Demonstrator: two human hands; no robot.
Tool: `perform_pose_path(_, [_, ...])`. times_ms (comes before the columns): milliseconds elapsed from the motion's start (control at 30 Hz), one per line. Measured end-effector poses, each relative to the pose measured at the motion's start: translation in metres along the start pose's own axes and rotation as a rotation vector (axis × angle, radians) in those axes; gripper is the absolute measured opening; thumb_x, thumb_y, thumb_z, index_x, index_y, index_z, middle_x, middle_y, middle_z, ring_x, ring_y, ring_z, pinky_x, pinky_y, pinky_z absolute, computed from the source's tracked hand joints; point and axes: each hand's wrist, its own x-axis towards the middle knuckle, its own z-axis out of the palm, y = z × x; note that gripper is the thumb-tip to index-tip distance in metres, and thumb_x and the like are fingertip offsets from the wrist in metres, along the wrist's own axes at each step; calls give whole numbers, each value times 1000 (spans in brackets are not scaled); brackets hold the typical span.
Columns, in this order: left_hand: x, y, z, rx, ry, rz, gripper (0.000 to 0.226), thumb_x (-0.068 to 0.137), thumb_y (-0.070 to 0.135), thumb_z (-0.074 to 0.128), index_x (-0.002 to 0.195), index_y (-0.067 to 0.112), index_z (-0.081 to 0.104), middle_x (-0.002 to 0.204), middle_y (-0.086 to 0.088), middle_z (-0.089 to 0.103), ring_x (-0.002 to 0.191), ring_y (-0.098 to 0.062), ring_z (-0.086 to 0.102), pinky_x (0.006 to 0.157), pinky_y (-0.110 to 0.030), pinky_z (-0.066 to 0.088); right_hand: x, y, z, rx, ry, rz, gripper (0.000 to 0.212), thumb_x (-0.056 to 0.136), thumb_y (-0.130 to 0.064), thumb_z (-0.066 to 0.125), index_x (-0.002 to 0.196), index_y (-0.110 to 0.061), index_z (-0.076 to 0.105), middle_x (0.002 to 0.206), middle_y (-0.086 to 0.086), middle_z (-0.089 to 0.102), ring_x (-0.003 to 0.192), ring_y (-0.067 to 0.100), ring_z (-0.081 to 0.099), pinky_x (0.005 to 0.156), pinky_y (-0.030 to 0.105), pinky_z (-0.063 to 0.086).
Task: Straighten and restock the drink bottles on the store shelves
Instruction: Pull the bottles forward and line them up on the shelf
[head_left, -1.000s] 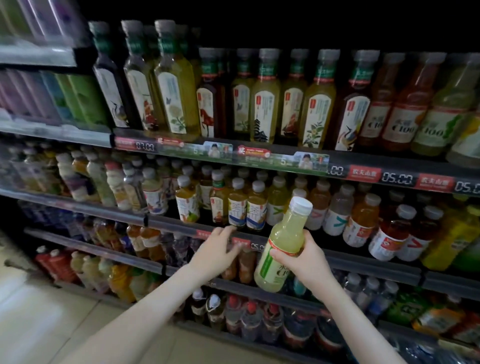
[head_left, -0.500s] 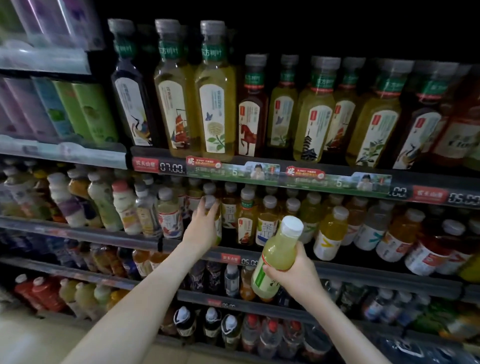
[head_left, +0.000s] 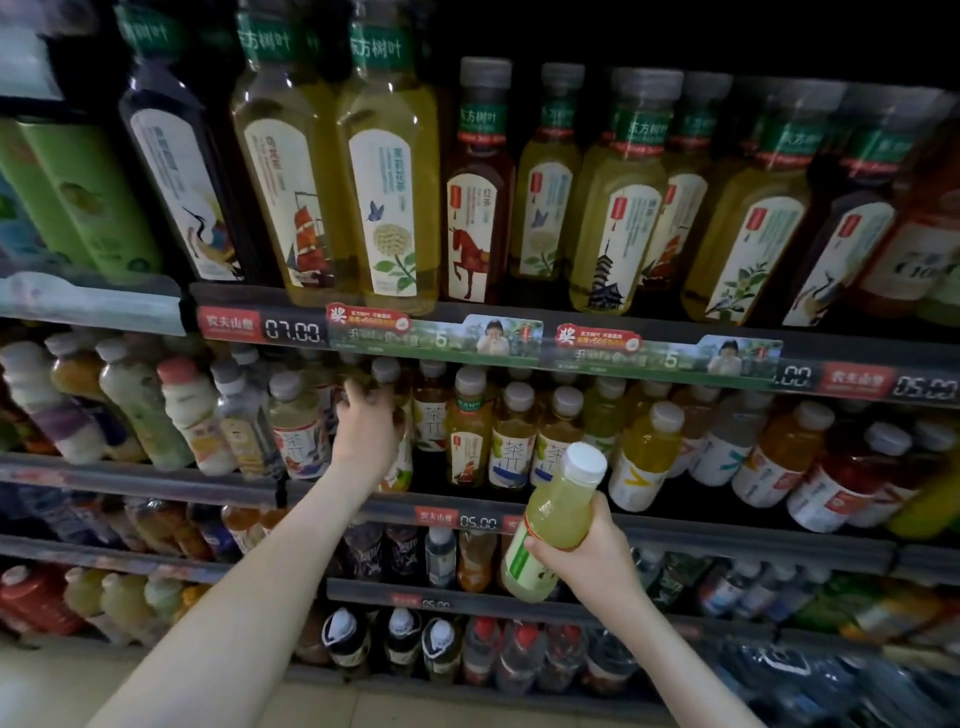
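We are holding a pale green plastic drink bottle with a white cap (head_left: 553, 517) in our right hand (head_left: 592, 545), the fingers clamped around its lower half, where a white and green label is showing. The bottle is tilting to the right and is hanging in front of the shelf edge, just below the second shelf, touching no other bottle. Our left hand (head_left: 366, 426) is reaching into that second shelf and its fingers are closing around a small tea bottle with a grey cap (head_left: 387, 415); the hand is covering most of this bottle, so we cannot read its label.

Beside the left hand, small bottles with white labels and a large green character (head_left: 511, 441) are standing upright in rows. On the shelf above, tall yellow-green tea bottles with green neck bands (head_left: 389, 171) are carrying the writing 东方树叶; one label is showing a flower and a blue butterfly, and a dark red bottle (head_left: 475, 208) is showing a red horse. The black price rail (head_left: 291, 330) under them is reading 农夫山泉 and 07.00, and far to the right 05.00. A lower price tag (head_left: 460, 519) is also reading 05.00, just left of the held bottle. Lower shelves are blurred.
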Motion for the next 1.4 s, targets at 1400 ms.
perform_pose_path(1400, [-150,562,52,-529,48,822,51,94,9,45,144,12,37,147,-9,36,134,-26,35,109,-34,30,-7,166,-426,-78,331,57,65,73,-28,81,121,-25,37,93,-18,54,83,0,54,65,15,41])
